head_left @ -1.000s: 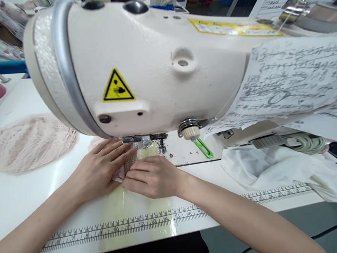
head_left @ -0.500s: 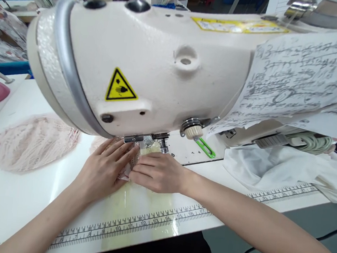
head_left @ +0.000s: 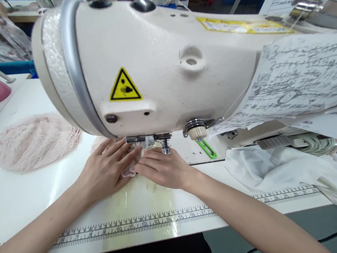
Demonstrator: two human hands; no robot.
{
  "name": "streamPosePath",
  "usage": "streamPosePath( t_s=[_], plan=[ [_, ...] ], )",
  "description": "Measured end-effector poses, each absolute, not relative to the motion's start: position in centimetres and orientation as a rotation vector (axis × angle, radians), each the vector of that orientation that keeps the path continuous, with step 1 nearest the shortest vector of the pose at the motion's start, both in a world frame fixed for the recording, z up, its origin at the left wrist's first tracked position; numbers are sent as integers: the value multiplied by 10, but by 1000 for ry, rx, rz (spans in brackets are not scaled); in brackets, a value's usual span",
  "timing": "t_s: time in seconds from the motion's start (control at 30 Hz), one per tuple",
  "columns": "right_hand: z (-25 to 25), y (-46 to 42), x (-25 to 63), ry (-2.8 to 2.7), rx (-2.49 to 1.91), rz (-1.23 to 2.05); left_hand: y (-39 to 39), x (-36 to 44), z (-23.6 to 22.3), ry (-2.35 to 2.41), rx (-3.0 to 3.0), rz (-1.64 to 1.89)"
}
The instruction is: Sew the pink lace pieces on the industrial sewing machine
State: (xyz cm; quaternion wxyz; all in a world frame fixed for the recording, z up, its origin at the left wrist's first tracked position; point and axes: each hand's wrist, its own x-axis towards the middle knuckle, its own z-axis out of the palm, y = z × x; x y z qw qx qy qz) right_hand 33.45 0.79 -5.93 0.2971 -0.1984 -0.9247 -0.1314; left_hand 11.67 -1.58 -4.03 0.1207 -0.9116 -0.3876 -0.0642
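Note:
My left hand (head_left: 105,167) lies flat with its fingers stretched out on pale pink lace fabric (head_left: 128,170), beneath the head of a white sewing machine (head_left: 158,74). Close beside it, my right hand (head_left: 164,168) has its fingers curled together at the right edge of the lace; the fingertips are partly hidden. The needle area sits just beyond both hands, mostly covered by the machine head and fingers. Another pink lace piece (head_left: 38,144) is spread on the table to the left.
A printed ruler (head_left: 135,223) runs along the front of the white table (head_left: 23,208). White cloth (head_left: 260,167) and a coiled cable (head_left: 312,143) lie at the right. Handwritten paper (head_left: 307,80) hangs on the machine. A green clip-like piece (head_left: 206,148) lies near the tension dial (head_left: 197,130).
My right hand has shifted slightly up and away from me, toward the needle area. My left hand stays flat on the lace. The whole view has moved a little.

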Motion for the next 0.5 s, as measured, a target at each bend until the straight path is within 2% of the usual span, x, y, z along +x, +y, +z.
streamPosePath(
  t_s=[0.5],
  plan=[
    [-51,12,334,-2342,-643,-495,-17,120,-38,-1149,-2686,-188]
  ],
)
